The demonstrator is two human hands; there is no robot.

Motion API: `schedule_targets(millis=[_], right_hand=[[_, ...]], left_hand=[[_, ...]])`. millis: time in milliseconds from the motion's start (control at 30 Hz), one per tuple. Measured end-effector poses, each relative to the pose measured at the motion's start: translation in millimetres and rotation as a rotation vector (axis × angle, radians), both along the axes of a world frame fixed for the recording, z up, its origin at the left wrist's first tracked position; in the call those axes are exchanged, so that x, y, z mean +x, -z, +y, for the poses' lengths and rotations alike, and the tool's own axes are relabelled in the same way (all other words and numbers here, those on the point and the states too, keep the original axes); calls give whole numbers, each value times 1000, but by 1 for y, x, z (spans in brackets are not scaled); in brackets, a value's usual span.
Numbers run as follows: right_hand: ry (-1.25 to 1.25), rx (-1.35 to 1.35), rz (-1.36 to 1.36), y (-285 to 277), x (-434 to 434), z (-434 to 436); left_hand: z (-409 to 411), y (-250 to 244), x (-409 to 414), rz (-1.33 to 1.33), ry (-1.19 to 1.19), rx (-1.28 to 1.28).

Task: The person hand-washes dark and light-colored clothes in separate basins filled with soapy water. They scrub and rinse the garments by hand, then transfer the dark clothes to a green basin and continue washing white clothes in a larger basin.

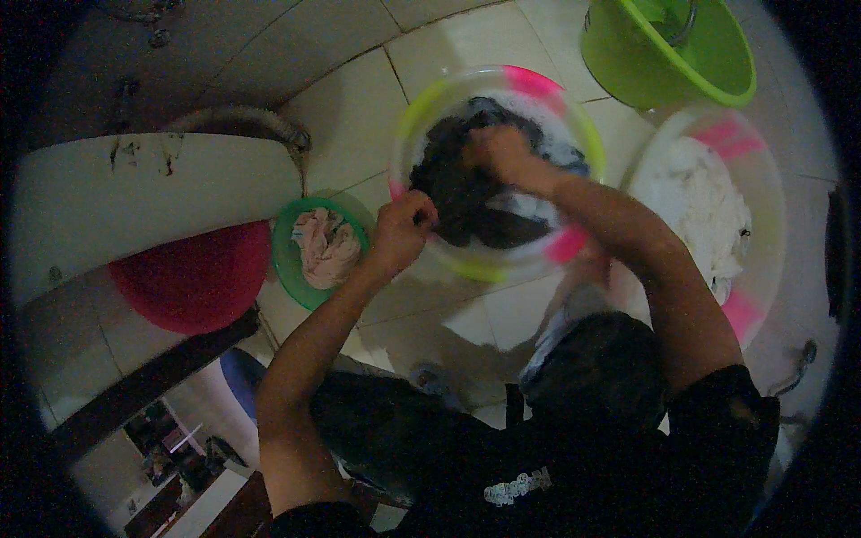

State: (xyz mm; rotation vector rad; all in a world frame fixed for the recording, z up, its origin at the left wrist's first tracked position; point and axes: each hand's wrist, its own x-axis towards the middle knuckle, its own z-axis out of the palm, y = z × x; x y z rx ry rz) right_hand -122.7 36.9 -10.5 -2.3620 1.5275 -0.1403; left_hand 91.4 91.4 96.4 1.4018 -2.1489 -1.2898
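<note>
A round plastic basin (488, 270) in white, yellow-green and pink stands on the floor before me. Dark wet cloth (464, 195) fills much of it, with white suds (565, 138) around the edge. Over the middle of the cloth, my right hand (504, 155) is blurred, its fingers curled into the dark fabric. My left hand (402, 225) is at the basin's left rim, its fingers pinched on an edge of the same cloth. Some paler, bluish fabric (521, 204) shows beneath the dark cloth; the rest is hidden.
At right, a similar basin (773, 202) holds white cloth (699, 208). Beyond it stands a lime-green tub (652, 74). On the left are a small green basin (282, 282) with pinkish cloth (323, 252), a red basin (195, 282) and a white panel (161, 195). Tiled floor (457, 47) lies between.
</note>
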Motion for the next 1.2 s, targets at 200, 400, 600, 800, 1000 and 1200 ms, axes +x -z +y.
schedule_targets(millis=[200, 400, 600, 800, 1000, 1200], right_hand=[[-82, 196, 149, -46, -73, 27], [-371, 313, -464, -60, -23, 13], [14, 256, -549, -15, -21, 14], [92, -34, -245, -11, 4, -8], [-58, -233, -670, -24, -15, -5], [-12, -105, -954, -38, -35, 2]], left_hand=[[30, -24, -7, 3, 899, -371], [29, -3, -8, -114, 595, -190], [5, 31, 23, -431, 51, -278], [-4, 19, 7, -637, 174, -341], [-12, 16, 7, -742, 472, -471], [-14, 34, 19, -551, 630, -798]])
